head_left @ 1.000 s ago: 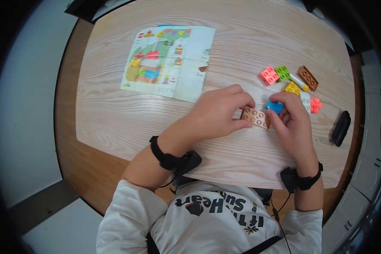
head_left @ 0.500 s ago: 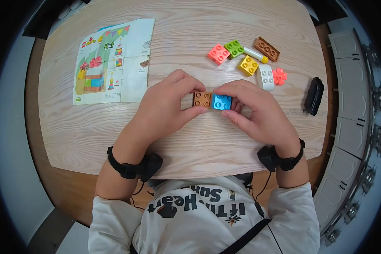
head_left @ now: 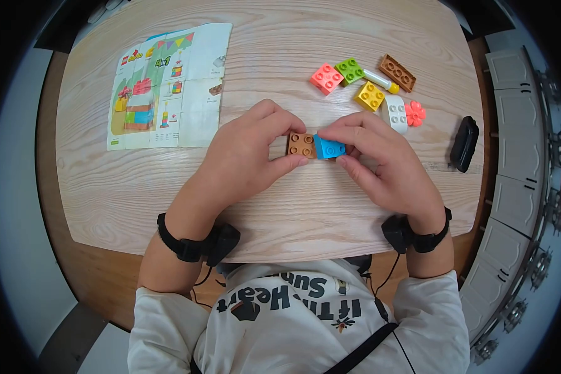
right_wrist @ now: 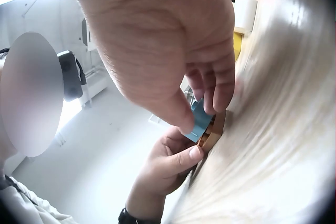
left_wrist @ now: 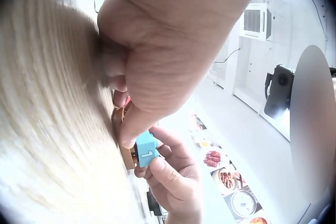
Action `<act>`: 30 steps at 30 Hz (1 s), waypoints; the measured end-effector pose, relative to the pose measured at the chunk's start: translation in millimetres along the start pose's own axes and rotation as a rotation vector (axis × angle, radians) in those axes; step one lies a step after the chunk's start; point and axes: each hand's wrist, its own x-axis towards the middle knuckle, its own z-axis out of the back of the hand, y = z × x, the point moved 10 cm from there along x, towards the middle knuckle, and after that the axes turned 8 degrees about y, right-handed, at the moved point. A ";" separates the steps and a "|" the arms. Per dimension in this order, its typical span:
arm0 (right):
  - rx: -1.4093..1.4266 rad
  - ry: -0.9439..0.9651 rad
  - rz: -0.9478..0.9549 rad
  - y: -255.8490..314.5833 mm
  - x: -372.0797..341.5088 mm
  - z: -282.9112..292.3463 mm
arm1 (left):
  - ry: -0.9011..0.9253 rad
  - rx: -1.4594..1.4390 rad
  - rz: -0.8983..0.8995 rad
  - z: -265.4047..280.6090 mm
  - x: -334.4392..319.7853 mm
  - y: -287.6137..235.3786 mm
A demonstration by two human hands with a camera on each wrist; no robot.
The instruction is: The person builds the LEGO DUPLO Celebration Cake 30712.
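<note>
My left hand [head_left: 246, 146] holds the left end of a brown building plate [head_left: 301, 144] between thumb and fingers, several of its studs showing. In my right hand [head_left: 383, 156], thumb and fingers pinch a light blue brick [head_left: 329, 148] over the plate's right end. The brick leans, so one side of it faces the head camera. In the left wrist view, the blue brick [left_wrist: 147, 150] bears a white numeral 1 and is tilted against the brown plate [left_wrist: 126, 153]. The right wrist view shows a wedge-shaped gap between brick and plate [right_wrist: 214, 133].
Farther right lie a coral brick [head_left: 326, 78], a green brick [head_left: 350, 71], a yellow brick [head_left: 369, 96], a white rounded brick [head_left: 395, 114], a coral flower [head_left: 416, 113], a white-and-yellow stick [head_left: 380, 81] and another brown plate [head_left: 397, 73]. An instruction sheet [head_left: 199, 112] lies left; a black case [head_left: 464, 144] right.
The head view has swung right. The blue brick went from beside the brown plate to over its right end, then tipped, so its side shows more than half a second ago.
</note>
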 end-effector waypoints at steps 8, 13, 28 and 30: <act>0.056 0.014 -0.081 -5.5 -0.1 -2.5 | -0.002 -0.008 -0.006 -0.4 0.7 0.0; -0.022 0.012 -0.139 -10.1 -0.7 0.7 | -0.004 -0.001 -0.014 -0.4 -0.3 -1.0; -0.006 -0.054 -0.130 -15.8 2.3 -2.7 | -0.019 0.027 -0.035 -0.7 -0.5 -1.1; -0.020 -0.033 -0.148 -17.2 3.2 -6.1 | -0.018 0.033 -0.036 -1.1 0.1 -1.9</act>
